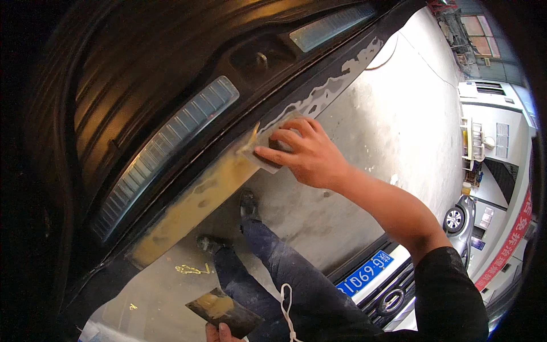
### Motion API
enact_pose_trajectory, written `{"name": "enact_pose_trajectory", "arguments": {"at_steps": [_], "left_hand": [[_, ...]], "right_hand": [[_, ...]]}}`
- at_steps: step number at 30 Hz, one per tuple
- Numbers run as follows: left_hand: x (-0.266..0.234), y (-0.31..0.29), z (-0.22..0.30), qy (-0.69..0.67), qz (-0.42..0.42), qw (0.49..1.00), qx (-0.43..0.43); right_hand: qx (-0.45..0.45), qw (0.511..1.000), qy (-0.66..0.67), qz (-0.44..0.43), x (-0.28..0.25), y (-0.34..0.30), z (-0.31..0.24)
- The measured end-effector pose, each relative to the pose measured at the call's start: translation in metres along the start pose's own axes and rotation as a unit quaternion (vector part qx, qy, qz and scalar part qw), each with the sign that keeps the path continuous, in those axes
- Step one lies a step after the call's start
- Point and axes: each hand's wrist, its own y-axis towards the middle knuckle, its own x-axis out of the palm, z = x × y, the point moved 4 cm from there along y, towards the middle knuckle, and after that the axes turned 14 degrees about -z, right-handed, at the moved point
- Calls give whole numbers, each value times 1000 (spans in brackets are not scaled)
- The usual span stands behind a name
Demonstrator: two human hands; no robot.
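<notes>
A long strip of yellow filler (196, 208) coats the left part of the dark bumper ledge below the vehicle's open cargo area. My right hand (305, 149) is closed on a thin, flat grey spreader (264, 154), pressed against the ledge at the strip's upper right end. Beyond the hand, the bare bumper ledge (336, 80) is glossy and reflective. At the bottom, my left hand (222, 333) pinches a dark flat plate (242, 319) with a dab of yellow filler (213, 305) on it. Only the left fingertips show.
Two ribbed metal sill plates (171, 139) lie inside the black cargo area. My legs (273, 256) stand on the grey concrete floor (364, 148), which has yellow spatters. Behind me are a white car's front (393, 296) with a blue plate, a dark car (464, 228) and a red banner (507, 251).
</notes>
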Motion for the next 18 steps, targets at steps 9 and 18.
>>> {"name": "enact_pose_trajectory", "arguments": {"at_steps": [9, 18], "left_hand": [[13, 10, 3, -45, 14, 999, -3], [29, 9, 2, -28, 3, 1000, 9]], "right_hand": [[-37, 999, -4, -17, 15, 23, 1], [-50, 998, 17, -35, 40, -3, -40]]}}
